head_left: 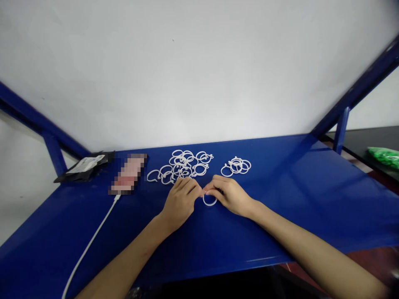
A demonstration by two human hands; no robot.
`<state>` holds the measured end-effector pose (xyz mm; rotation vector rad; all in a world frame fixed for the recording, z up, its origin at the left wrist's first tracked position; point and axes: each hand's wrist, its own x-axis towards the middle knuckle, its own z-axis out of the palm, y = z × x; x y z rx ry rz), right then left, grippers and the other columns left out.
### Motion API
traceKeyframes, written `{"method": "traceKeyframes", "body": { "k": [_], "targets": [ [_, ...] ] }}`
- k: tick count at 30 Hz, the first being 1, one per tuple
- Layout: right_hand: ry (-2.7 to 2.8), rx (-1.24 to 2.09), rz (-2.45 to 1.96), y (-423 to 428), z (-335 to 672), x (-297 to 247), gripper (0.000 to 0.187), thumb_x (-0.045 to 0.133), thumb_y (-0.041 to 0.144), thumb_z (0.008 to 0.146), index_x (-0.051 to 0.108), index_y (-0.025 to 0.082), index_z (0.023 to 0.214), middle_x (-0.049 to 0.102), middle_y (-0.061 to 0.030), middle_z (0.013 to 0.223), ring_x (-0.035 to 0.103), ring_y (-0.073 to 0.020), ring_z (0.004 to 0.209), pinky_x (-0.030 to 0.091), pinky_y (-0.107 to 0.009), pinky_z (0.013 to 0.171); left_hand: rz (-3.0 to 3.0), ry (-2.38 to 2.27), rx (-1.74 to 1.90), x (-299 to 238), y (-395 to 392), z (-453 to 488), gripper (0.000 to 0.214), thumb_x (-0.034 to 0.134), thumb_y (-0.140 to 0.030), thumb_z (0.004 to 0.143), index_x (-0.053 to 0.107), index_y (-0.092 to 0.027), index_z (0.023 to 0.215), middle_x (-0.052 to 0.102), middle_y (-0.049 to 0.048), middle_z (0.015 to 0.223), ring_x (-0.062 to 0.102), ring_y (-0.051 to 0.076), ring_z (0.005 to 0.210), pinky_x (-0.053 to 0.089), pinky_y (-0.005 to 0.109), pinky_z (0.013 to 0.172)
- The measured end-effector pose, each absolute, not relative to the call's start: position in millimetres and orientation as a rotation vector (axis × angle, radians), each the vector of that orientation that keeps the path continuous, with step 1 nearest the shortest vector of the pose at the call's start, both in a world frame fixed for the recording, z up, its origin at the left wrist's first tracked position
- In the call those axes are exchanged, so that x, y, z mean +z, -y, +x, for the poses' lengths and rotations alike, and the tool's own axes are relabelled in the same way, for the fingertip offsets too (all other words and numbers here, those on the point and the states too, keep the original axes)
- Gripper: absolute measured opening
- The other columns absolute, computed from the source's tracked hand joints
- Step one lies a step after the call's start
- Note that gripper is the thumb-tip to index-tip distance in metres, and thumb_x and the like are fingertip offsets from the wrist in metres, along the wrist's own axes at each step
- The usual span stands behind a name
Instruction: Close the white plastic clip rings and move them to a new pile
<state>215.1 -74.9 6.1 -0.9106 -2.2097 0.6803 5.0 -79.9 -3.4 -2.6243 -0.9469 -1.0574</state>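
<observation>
Bare counter [296, 178] lies open right of the smaller group of white rings [236, 166]; a narrow gap parts that group from the larger pile [181, 165], which blocks the way beyond the left hand [181, 200]. Leftward, a white cable [96, 232] crosses the surface.

No legible text, brand or number was found. The pale label [86, 164] on the black package [97, 168], left of frame, is too blurred to read. The device [128, 174], left of centre, is pixelated, likewise unreadable.
</observation>
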Motion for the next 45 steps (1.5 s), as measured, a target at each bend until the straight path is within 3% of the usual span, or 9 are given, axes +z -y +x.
{"method": "traceKeyframes", "body": {
  "k": [3,7,16,19,22,29,34,40,45],
  "targets": [
    [2.117,0.716,-1.016,74,213,4,0.007,0.062,0.023,0.097,0.067,0.019,0.096,0.068,-0.0018,0.084,0.063,-0.0147,0.074,0.049,-0.028,0.069,-2.651,0.977,-1.075,-2,77,4,0.026,0.043,-0.009,0.100,0.060,-0.019,0.083,0.064,0.0014,0.080,0.055,0.018,0.078,0.045,0.032,0.076],
    [2.145,0.711,-0.966,75,214,7,0.013,0.062,0.023,0.097,0.064,0.018,0.086,0.067,-0.0021,0.082,0.062,-0.0143,0.073,0.047,-0.026,0.067,-2.663,0.972,-1.063,0,78,3,0.028,0.044,-0.011,0.101,0.059,-0.019,0.079,0.062,0.0008,0.078,0.053,0.018,0.076,0.044,0.032,0.075],
    [2.288,0.562,-0.962,77,215,4,0.015,0.053,0.024,0.102,0.066,0.018,0.097,0.067,-0.0042,0.090,0.064,-0.0154,0.078,0.050,-0.027,0.071,-2.724,0.975,-1.038,-6,76,3,0.025,0.045,-0.011,0.101,0.061,-0.019,0.084,0.065,0.0011,0.083,0.055,0.018,0.081,0.045,0.033,0.081],
    [2.267,0.398,-1.097,67,220,4,0.020,0.049,0.025,0.104,0.068,0.019,0.107,0.068,-0.0068,0.099,0.065,-0.0178,0.087,0.052,-0.029,0.076,-2.686,1.103,-1.001,-6,70,4,0.013,0.052,-0.019,0.100,0.064,-0.019,0.102,0.068,0.0032,0.097,0.057,0.020,0.093,0.047,0.036,0.090],
    [2.217,0.155,-1.269,53,235,5,0.026,0.047,0.020,0.103,0.071,0.018,0.112,0.067,-0.0099,0.106,0.062,-0.0215,0.093,0.052,-0.033,0.078,-2.583,1.300,-0.861,-8,64,3,0.022,0.056,-0.021,0.098,0.064,-0.017,0.118,0.067,0.0080,0.111,0.056,0.025,0.104,0.047,0.041,0.097],
    [2.085,-0.386,-1.541,33,261,5,0.027,0.052,0.017,0.098,0.074,0.017,0.113,0.066,-0.0165,0.109,0.051,-0.0311,0.095,0.049,-0.045,0.078,-2.399,1.456,-0.631,-16,54,-2,0.031,0.058,-0.022,0.095,0.068,-0.018,0.123,0.065,0.0118,0.123,0.050,0.033,0.113,0.046,0.049,0.094],
    [2.170,-0.326,-1.373,41,239,4,0.030,0.050,0.020,0.100,0.070,0.016,0.121,0.067,-0.0153,0.111,0.053,-0.0294,0.098,0.051,-0.045,0.086,-2.409,1.469,-0.604,-14,54,1,0.023,0.059,-0.025,0.096,0.072,-0.021,0.115,0.067,0.0102,0.117,0.051,0.032,0.109,0.046,0.048,0.092],
    [2.339,-0.188,-1.172,44,216,-6,0.031,0.052,0.019,0.100,0.065,0.017,0.128,0.066,-0.0150,0.127,0.047,-0.0321,0.130,0.044,-0.052,0.106,-2.466,1.429,-0.649,-14,55,5,0.021,0.060,-0.021,0.095,0.072,-0.021,0.112,0.067,0.0102,0.114,0.052,0.030,0.107,0.046,0.046,0.091],
    [2.359,-0.130,-1.214,42,218,-6,0.021,0.051,0.022,0.101,0.072,0.018,0.104,0.071,-0.0131,0.101,0.055,-0.0312,0.109,0.049,-0.051,0.094,-2.503,1.378,-0.723,-14,57,5,0.019,0.061,-0.020,0.094,0.072,-0.021,0.109,0.067,0.0098,0.112,0.052,0.030,0.106,0.046,0.047,0.089]
  ]
}}
